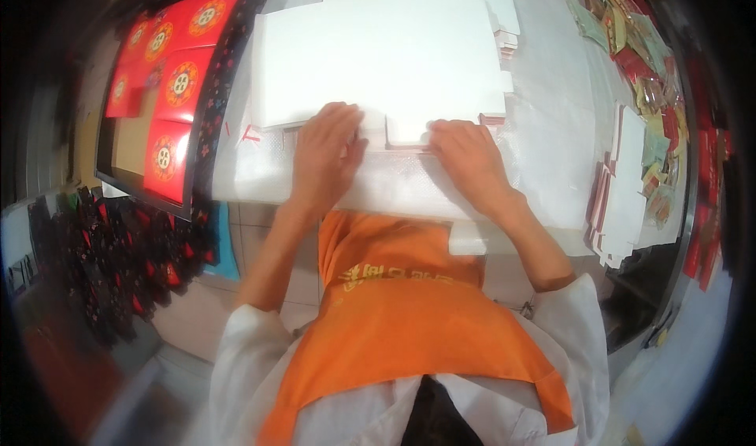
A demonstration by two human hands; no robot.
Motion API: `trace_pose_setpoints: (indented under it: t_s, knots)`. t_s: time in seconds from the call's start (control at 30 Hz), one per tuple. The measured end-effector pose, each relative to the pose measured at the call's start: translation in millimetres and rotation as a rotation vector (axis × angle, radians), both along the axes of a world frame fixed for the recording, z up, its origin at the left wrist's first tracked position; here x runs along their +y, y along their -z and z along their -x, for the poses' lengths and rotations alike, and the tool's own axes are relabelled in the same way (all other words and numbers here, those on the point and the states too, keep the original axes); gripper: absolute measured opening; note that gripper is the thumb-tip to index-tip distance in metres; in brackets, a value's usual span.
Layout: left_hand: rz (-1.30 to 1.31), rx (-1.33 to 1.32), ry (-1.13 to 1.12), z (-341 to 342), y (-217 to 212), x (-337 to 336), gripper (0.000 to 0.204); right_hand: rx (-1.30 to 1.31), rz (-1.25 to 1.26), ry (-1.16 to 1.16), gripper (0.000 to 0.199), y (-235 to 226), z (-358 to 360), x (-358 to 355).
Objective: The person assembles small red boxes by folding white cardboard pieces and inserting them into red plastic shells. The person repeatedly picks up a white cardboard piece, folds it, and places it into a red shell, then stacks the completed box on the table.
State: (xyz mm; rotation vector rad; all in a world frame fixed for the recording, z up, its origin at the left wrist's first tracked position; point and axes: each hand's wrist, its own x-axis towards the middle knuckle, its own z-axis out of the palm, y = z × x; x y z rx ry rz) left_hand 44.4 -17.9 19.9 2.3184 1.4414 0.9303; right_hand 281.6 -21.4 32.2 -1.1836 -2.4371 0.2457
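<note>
Flat white cardboard box blanks (378, 60) lie in a stack on the table in front of me, plain side up, with tabs and notches along their outlines. My left hand (324, 153) is at the near edge of the top blank, fingers together and bent over the cardboard. To its right, my right hand (471, 161) has its curled fingertips on the corner of the blank's near tab. Both hands look closed on this edge, though the undersides of the fingers are hidden. Red edges of lower blanks show beside the right hand.
A dark patterned tray (206, 131) at the left holds several red square boxes (183, 83). Small colourful packets (630, 44) are heaped at the far right. More white blanks (618, 186) stand near the right table edge. Dark patterned items (118, 249) hang or lie below the tray.
</note>
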Motion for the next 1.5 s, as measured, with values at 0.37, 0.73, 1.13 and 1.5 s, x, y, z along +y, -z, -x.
trace_pose_setpoints:
  t_s: [0.37, 0.73, 1.13, 1.5]
  knots:
    - [-0.099, 0.207, 0.165, -9.7, 10.6, -8.5, 0.034, -0.015, 0.122, -0.001, 0.019, -22.2, -10.0, -20.3]
    - [0.718, 0.006, 0.033, -19.3, -22.0, 41.3, 0.03, -0.053, 0.177, -0.065, 0.022, -16.1, -17.4, -17.2]
    - [0.368, -0.311, 0.053, -6.1, -36.1, -5.1, 0.038, 0.033, -0.03, 0.03, 0.023, -5.5, -12.9, -25.9]
    - [-0.258, 0.458, 0.102, 63.5, -27.4, 33.8, 0.046, 0.043, -0.034, -0.121, 0.021, -39.8, -75.2, -9.6]
